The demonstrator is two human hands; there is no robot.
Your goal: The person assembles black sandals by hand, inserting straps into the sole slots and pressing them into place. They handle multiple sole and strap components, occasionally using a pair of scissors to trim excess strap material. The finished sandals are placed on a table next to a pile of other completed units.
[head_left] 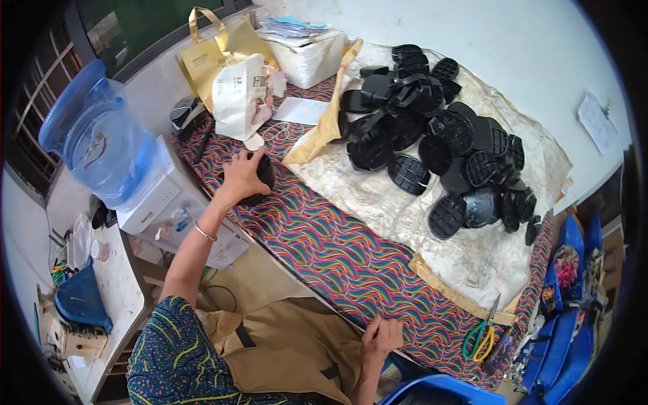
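Observation:
At the far left of the patterned tablecloth, my left hand reaches out with its fingers wrapped over a black rounded piece. That piece looks like those in the pile and is partly hidden under my palm. My right hand rests at the near edge of the table, its fingers curled in and nothing showing in them. To the right, a heap of black rubber soles, several with a grid tread and some with straps, lies on a stained white sack.
Green- and yellow-handled scissors lie near the table's right end. A gold bag, a white paper bag and a white box stand at the back. A blue water bottle tops a dispenser on the left. Blue bins stand at right.

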